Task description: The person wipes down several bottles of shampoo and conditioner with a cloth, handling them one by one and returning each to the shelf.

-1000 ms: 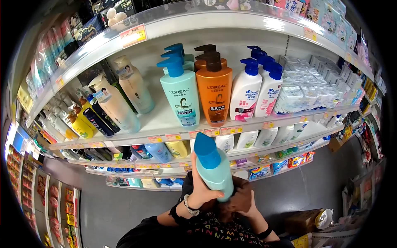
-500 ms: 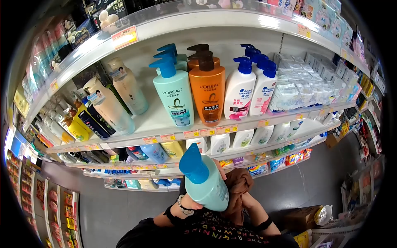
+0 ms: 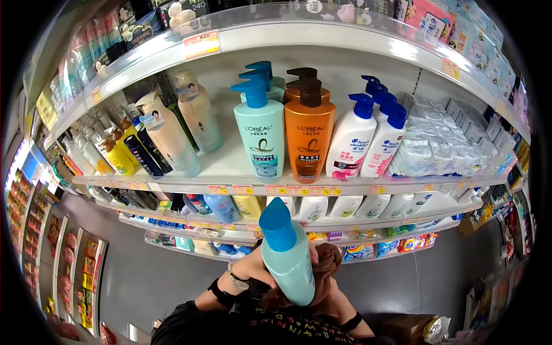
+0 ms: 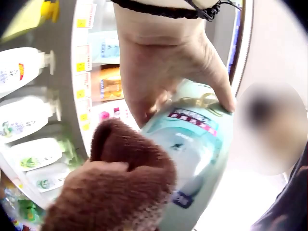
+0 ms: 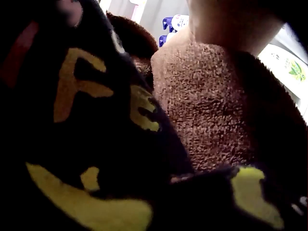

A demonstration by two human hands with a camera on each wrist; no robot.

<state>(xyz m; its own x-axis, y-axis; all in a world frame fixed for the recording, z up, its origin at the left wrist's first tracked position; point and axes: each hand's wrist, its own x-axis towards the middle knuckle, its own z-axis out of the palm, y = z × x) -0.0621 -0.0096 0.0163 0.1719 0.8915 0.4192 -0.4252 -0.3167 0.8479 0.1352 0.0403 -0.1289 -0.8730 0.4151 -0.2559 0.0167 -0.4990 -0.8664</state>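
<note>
My left hand [image 3: 253, 267] grips a pale teal pump bottle [image 3: 287, 264] with a blue pump head, held tilted in front of my chest. In the left wrist view, thumb and fingers span the upper part of the bottle [image 4: 197, 144], and its label shows. A brown towel [image 3: 329, 261] is in my right hand [image 3: 338, 296], bunched against the bottle's side. The left wrist view shows this towel [image 4: 134, 159] partly covering the right hand, overlapping the bottle's lower part. In the right wrist view, towel [image 5: 202, 106] and dark lettered shirt [image 5: 96, 134] fill most of the picture.
Facing me is a store shelf [image 3: 218, 185]. It bears teal pump bottles [image 3: 261, 138], brown-orange ones [image 3: 309, 138], white ones with blue pumps [image 3: 352, 138] and stacked plastic-wrapped packs [image 3: 437, 149]. Lower tiers hold more bottles. A cardboard box [image 3: 402, 328] stands on the floor at right.
The bottle has come lower and closer to my body, turning in my left hand. The towel stays at its side and now also shows below it at left. The shelf has shifted in view.
</note>
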